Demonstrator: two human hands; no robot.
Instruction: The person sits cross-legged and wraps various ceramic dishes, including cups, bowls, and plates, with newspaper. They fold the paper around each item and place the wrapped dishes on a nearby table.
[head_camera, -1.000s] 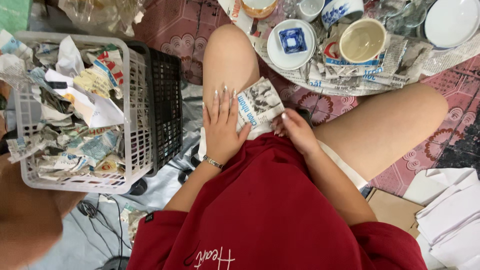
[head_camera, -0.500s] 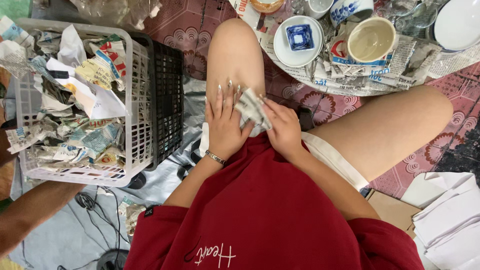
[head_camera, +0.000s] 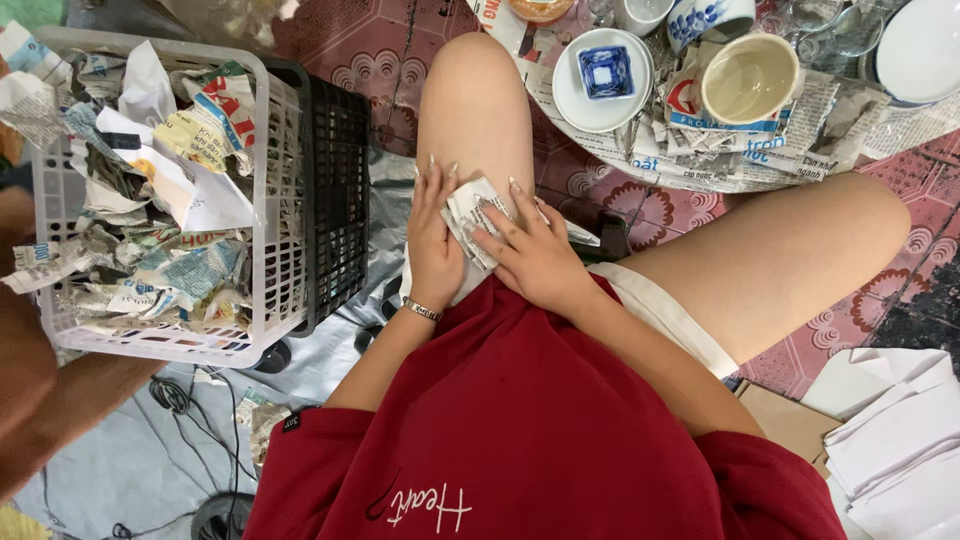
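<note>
Single head camera, looking straight down, close over lap.

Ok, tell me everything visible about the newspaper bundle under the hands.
The newspaper bundle is a small crumpled wad of printed grey-white newsprint, apparently wrapped around something hidden inside. It lies on the person's left thigh. The left hand presses flat along its left side, and the right hand lies across it, fingers spread over the paper. Only its upper part shows.

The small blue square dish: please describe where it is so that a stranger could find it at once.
Look at the crockery on newspaper on the floor beyond the person's knees. On the white saucer nearest the left knee sits the small blue square dish. It is the only square, all-blue piece; the cups and plates around it are round.
</note>
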